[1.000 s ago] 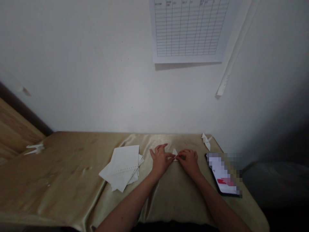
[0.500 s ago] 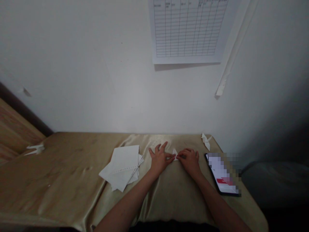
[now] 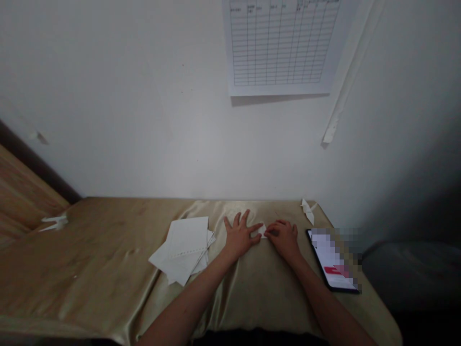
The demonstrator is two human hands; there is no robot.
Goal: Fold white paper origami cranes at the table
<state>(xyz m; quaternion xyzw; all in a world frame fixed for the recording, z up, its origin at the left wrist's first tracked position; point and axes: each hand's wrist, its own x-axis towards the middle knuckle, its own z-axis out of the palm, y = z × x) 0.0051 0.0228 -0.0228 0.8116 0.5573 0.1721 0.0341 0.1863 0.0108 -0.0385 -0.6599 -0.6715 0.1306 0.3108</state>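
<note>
A small folded piece of white paper (image 3: 262, 232) lies on the cloth between my two hands. My left hand (image 3: 240, 238) rests palm down with its fingers spread, the thumb and index finger at the paper's left edge. On the other side, the thumb and index finger of my right hand (image 3: 285, 240) are pinched together on the paper's right edge. My fingers partly cover the paper, so its full folded shape is hard to make out.
Loose white sheets (image 3: 183, 245) are stacked left of my hands. To the right lies a phone (image 3: 333, 269) with its screen lit, a folded paper figure (image 3: 308, 211) behind it. Another paper figure (image 3: 54, 222) sits far left. The table (image 3: 101, 259) meets a white wall with a printed chart (image 3: 279, 53).
My left thumb and index finger have parted from their pinch and spread, showing more of the folded paper. My right hand stays nearly where it was.
</note>
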